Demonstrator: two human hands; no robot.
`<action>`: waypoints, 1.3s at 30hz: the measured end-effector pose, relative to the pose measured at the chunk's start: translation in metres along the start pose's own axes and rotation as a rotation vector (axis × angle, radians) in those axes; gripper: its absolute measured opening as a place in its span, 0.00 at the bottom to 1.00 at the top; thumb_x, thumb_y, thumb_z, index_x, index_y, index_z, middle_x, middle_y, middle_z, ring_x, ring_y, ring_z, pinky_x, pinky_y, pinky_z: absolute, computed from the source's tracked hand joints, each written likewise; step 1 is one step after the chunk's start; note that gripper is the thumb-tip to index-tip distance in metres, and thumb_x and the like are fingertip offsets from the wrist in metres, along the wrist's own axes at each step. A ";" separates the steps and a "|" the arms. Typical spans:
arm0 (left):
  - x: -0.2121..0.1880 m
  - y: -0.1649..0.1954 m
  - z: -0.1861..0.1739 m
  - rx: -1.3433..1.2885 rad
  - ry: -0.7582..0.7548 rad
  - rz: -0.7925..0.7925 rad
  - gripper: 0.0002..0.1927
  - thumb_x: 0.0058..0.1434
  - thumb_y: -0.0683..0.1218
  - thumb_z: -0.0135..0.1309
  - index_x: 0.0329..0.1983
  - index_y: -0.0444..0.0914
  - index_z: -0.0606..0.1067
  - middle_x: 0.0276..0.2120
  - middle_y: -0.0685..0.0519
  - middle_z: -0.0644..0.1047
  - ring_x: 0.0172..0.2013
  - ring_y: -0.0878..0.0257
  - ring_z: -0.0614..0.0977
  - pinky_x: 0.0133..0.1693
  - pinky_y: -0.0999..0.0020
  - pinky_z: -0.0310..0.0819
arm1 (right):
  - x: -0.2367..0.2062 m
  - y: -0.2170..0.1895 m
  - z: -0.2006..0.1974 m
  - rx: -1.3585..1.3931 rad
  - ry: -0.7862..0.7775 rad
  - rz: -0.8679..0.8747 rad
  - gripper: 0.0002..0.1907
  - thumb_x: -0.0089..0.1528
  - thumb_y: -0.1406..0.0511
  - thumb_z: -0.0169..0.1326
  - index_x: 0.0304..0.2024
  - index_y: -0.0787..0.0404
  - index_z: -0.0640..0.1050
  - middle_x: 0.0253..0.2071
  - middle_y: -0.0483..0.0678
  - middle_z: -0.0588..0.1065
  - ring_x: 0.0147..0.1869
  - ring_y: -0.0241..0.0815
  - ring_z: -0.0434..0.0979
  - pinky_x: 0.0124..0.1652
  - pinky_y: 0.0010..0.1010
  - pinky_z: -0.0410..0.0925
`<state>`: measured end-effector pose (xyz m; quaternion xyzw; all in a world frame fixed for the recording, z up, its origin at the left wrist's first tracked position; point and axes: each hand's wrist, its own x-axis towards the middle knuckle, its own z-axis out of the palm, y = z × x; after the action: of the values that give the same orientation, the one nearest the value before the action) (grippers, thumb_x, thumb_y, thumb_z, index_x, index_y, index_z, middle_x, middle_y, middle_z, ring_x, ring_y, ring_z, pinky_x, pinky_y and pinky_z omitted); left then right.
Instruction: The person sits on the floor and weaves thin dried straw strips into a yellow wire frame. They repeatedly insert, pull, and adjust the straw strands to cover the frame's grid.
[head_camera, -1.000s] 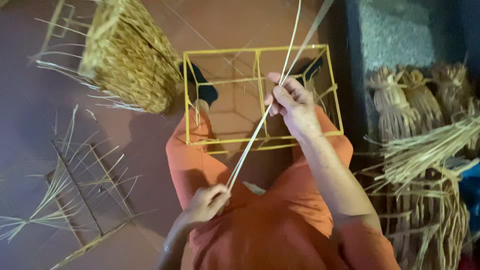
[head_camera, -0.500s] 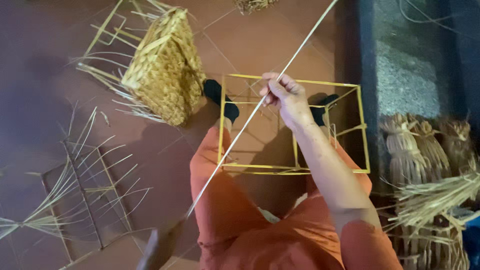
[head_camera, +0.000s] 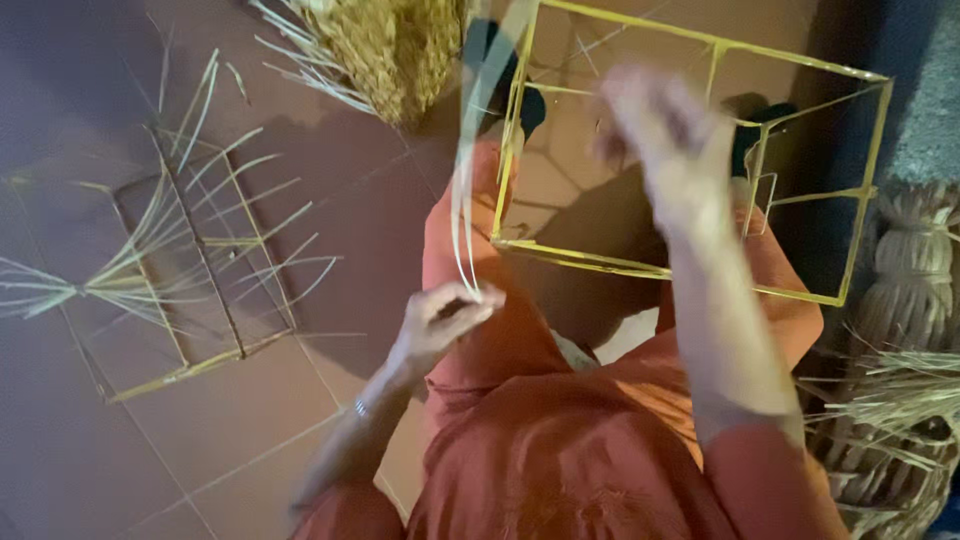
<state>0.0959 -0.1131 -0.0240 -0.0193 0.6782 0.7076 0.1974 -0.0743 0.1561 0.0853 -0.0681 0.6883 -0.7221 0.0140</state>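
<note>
The left hand (head_camera: 445, 315) is pinched shut on the lower end of a long, pale, flat reed strip (head_camera: 468, 170), just above the left knee of the orange trousers (head_camera: 480, 360). Half a second ago this hand had dropped low and away from the strip; now it has come back up and closed on it again, as it did a second ago. From the pinch the strip rises in a gentle bow towards the far edge of the view, running close beside the left upright of the yellow wire box frame (head_camera: 690, 150).

The right hand (head_camera: 665, 140) is raised in front of the open frame and is heavily blurred. A half second ago its fingers were closed on the strip near the frame's far rim; now I cannot tell whether they are together or apart, or whether they touch the strip at all. So the strip has gone from a straight, taut diagonal across the frame to a slack curve at its left side, held surely only by the left hand.

The frame rests across the lap, with dark-socked feet (head_camera: 505, 90) showing through it. Far and left of it lies a partly woven straw-coloured basket (head_camera: 390, 50) with loose ends sticking out. On the brown tiled floor (head_camera: 120, 440) to the left lies a flat frame with splayed reeds (head_camera: 170, 260); bundles of tied dry reeds (head_camera: 910, 270) stand at the right.
</note>
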 end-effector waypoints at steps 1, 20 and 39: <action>0.007 0.002 0.009 -0.089 0.006 0.076 0.07 0.67 0.40 0.57 0.47 0.34 0.80 0.39 0.56 0.80 0.31 0.71 0.79 0.31 0.75 0.75 | -0.026 0.006 0.007 -0.009 -0.030 0.017 0.11 0.76 0.65 0.55 0.48 0.69 0.80 0.39 0.51 0.80 0.39 0.38 0.80 0.40 0.32 0.76; 0.039 0.018 0.116 -0.179 -0.070 0.183 0.12 0.72 0.47 0.53 0.53 0.34 0.74 0.39 0.54 0.79 0.35 0.69 0.80 0.39 0.73 0.80 | -0.232 0.104 -0.054 -0.070 -0.032 0.345 0.07 0.69 0.66 0.55 0.41 0.65 0.80 0.32 0.41 0.77 0.30 0.27 0.71 0.31 0.20 0.67; -0.004 0.165 0.038 0.009 0.276 0.746 0.05 0.76 0.37 0.49 0.49 0.33 0.76 0.43 0.48 0.82 0.37 0.65 0.86 0.42 0.69 0.87 | -0.184 0.167 -0.027 -0.269 -0.023 -0.009 0.25 0.66 0.68 0.57 0.65 0.63 0.70 0.62 0.51 0.69 0.62 0.43 0.70 0.58 0.34 0.66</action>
<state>0.0583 -0.0775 0.1373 0.1342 0.6620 0.7184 -0.1662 0.0929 0.1956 -0.0964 -0.0807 0.7784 -0.6225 0.0092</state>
